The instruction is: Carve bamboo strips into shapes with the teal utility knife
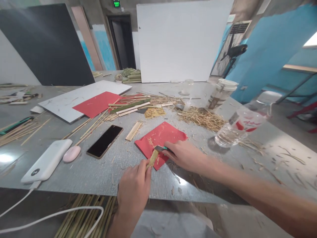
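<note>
You get even, bright daylight here, strongest from the window (pixel 310 41) at upper right. It glares off the surface (pixel 99 172) just below your right hand (pixel 184 155) and at the left edge. Shadows stay soft. Edges bow (wide lens), and the water bottle (pixel 244 124) looks smeared.

The knife (pixel 161 148) is mostly hidden inside the right hand (pixel 184 155), so its blade cannot be made out. At seven o'clock the white cable (pixel 54 215) and the bamboo strips (pixel 81 215) under the table run off the bottom edge. At three o'clock the water bottle (pixel 244 124) is blurred, its label unreadable.
</note>
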`<state>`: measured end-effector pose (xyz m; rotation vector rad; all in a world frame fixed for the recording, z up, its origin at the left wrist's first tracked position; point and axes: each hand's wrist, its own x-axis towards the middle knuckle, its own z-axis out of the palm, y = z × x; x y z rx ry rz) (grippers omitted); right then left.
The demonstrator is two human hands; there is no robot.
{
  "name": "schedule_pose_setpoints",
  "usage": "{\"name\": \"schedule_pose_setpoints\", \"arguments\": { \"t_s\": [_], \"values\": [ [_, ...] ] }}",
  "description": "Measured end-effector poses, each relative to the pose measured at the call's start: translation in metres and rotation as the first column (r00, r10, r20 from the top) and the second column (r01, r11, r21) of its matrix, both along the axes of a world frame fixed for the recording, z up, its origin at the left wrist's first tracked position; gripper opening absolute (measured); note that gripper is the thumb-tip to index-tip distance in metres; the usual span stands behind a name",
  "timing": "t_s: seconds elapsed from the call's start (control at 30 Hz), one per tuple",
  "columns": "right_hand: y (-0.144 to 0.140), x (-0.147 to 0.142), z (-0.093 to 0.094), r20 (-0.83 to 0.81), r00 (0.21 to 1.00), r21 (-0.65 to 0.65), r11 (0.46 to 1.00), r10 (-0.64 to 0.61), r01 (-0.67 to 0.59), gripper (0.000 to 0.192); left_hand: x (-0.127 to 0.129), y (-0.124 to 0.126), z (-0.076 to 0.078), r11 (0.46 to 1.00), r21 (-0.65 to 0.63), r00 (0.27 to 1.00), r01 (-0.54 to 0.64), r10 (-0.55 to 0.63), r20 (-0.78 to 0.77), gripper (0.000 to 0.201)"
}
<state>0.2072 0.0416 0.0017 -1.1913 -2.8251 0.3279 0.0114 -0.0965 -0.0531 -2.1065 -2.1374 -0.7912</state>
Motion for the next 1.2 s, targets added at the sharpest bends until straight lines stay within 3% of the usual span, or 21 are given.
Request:
{"name": "schedule_pose_setpoints", "arguments": {
  "t_s": [0.37, 0.5, 0.6, 0.7, 0.8, 1.0, 1.2],
  "values": [
    [-0.006, 0.002, 0.006, -0.03, 0.999, -0.143, 0.99, -0.021, 0.017, 0.041, 0.0, 0.002, 0.004, 0.998, -0.062, 0.999, -0.016, 0.013, -0.053, 0.014],
    [-0.001, 0.002, 0.007, -0.058, 0.994, -0.068, 0.994, -0.088, 0.084, 0.034, 0.0, 0.001, 0.004, 0.998, -0.063, 0.998, -0.024, 0.021, -0.056, 0.015],
    [-0.001, -0.001, 0.007, -0.148, 0.989, -0.036, 0.999, -0.01, 0.005, 0.029, -0.001, -0.001, 0.003, 0.999, -0.032, 0.999, 0.009, -0.011, -0.049, 0.016],
    [-0.001, -0.006, 0.006, -0.254, 0.963, -0.101, 0.988, 0.086, -0.115, 0.024, -0.002, -0.003, 0.002, 0.998, 0.006, 0.998, 0.062, -0.062, -0.027, 0.019],
    [-0.001, -0.01, 0.004, -0.278, 0.954, -0.137, 0.978, 0.112, -0.155, 0.006, -0.004, -0.004, 0.001, 0.993, 0.029, 0.993, 0.112, -0.111, -0.027, 0.021],
    [0.003, -0.009, 0.001, -0.305, 0.941, -0.122, 0.975, 0.143, -0.188, 0.016, -0.002, -0.004, 0.004, 0.986, 0.078, 0.989, 0.149, -0.149, -0.001, 0.031],
    [0.007, -0.008, 0.009, -0.298, 0.948, -0.154, 0.974, 0.115, -0.167, 0.03, -0.002, -0.006, 0.004, 0.982, 0.045, 0.982, 0.184, -0.185, 0.039, 0.031]
  ]
}}
